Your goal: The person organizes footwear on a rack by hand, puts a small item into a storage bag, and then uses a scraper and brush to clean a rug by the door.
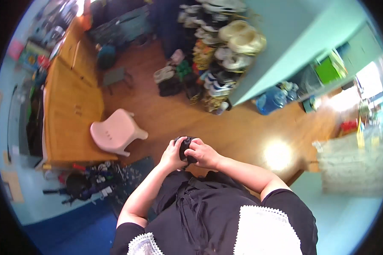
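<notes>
Both hands hold a small dark bundle in front of my waist; it looks black and crumpled, but what it is cannot be made out. My left hand wraps around its left side, fingers over the top. From the right, my right hand presses bent fingers onto its face. Part of the bundle is hidden behind the fingers. Below it hang the dark folds of my black clothing.
A pink plastic chair stands on the wooden floor, before a wooden cabinet. Ahead rises a tall stack of shoes beside a pale wall edge. Blue water jugs are at right; cluttered items lie at lower left.
</notes>
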A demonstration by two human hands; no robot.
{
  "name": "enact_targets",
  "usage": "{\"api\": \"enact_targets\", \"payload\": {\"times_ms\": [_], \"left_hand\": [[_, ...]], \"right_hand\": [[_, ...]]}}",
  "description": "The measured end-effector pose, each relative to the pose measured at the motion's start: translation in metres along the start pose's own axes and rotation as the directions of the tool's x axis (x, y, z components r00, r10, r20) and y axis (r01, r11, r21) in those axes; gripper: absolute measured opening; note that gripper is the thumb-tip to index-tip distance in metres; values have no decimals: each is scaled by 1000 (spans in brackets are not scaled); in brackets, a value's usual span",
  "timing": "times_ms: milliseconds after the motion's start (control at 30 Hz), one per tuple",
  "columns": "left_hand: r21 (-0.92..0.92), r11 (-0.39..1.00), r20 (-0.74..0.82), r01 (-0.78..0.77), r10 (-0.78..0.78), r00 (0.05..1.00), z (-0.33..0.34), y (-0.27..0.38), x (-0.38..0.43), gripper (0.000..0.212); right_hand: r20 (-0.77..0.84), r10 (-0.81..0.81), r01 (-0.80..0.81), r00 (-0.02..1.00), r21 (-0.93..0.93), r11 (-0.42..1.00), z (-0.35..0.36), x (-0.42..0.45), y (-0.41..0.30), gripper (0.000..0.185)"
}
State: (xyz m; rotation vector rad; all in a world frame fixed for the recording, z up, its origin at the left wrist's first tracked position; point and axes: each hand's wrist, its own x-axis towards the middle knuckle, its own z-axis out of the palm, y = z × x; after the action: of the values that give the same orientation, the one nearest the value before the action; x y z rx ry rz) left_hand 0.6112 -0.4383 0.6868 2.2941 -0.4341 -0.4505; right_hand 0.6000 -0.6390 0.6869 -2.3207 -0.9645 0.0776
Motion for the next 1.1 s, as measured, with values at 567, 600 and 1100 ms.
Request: {"api": "enact_targets", "payload": {"times_ms": [567,600,1100], "left_hand": [[-77,839,319,-538,532,784,204,339,204,78],[-93,816,338,-571,565,753,220,358,221,77],[-276,589,603,-759,721,340,390,610,442,76]], "right_hand": [[-493,392,-524,777,-162,836,-249,-313,92,63],[-541,441,-595,716,-143,791,-261,-330,100,64],[-692,700,-910,175,158,384,-439,-480,258,90]]}}
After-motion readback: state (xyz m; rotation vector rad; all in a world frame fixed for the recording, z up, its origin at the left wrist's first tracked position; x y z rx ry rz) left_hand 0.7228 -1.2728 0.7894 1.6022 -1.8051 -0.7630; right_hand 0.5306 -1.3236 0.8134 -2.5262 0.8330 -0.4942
